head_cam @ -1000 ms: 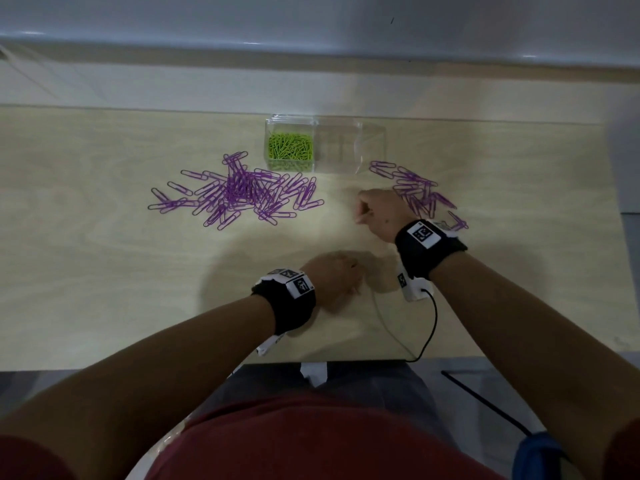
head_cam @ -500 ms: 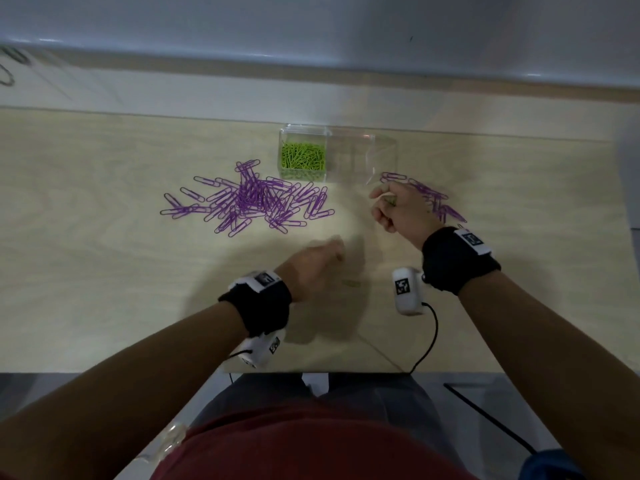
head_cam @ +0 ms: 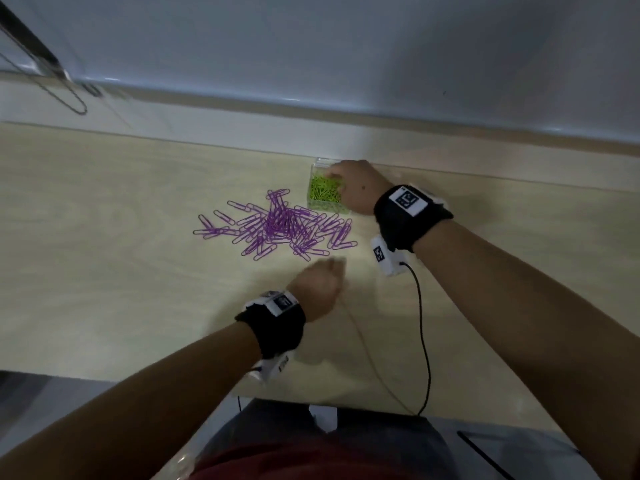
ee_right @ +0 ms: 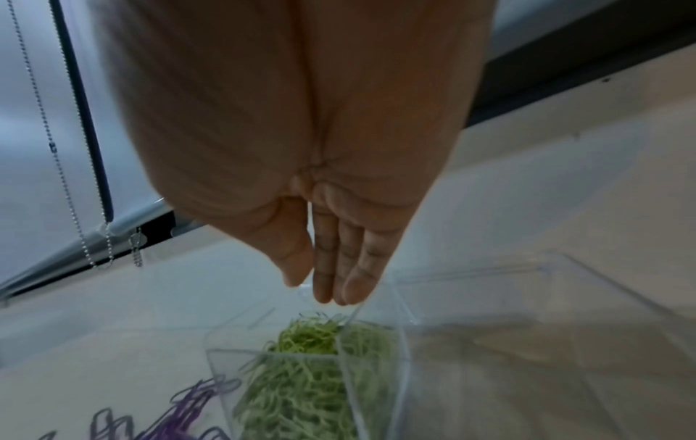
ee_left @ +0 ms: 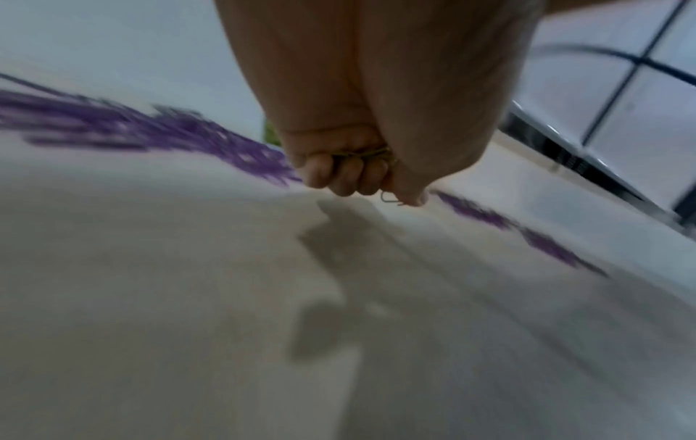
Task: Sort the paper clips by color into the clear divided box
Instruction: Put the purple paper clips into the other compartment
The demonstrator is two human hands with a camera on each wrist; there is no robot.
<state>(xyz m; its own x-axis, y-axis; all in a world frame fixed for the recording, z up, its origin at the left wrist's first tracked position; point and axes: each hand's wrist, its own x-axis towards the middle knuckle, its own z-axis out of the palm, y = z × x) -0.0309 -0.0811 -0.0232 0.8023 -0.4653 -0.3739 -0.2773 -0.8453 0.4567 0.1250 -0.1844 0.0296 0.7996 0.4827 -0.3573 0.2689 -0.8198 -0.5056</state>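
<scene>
**Green clips gathered at the clear box**

A pale wood-grain tabletop (head_cam: 104, 271) is seen below a grey wall, where a bead chain (ee_right: 71, 190) hangs. Square black-and-white markers are worn on two black wristbands; no writing can be read. One clear divided box (head_cam: 320, 164) is set at the tabletop's far edge, green paper clips (head_cam: 325, 194) filling its left compartment. Just before the box, one pile of purple paper clips (head_cam: 277, 226) is spread; a second blurred purple patch (ee_left: 527, 235) is seen in the left wrist view. The right hand (head_cam: 356, 190) is held above the green compartment, fingers straight and pressed together. The left hand (head_cam: 320, 284), nearer than the pile, is curled round a few clips (ee_left: 361, 153).
</scene>
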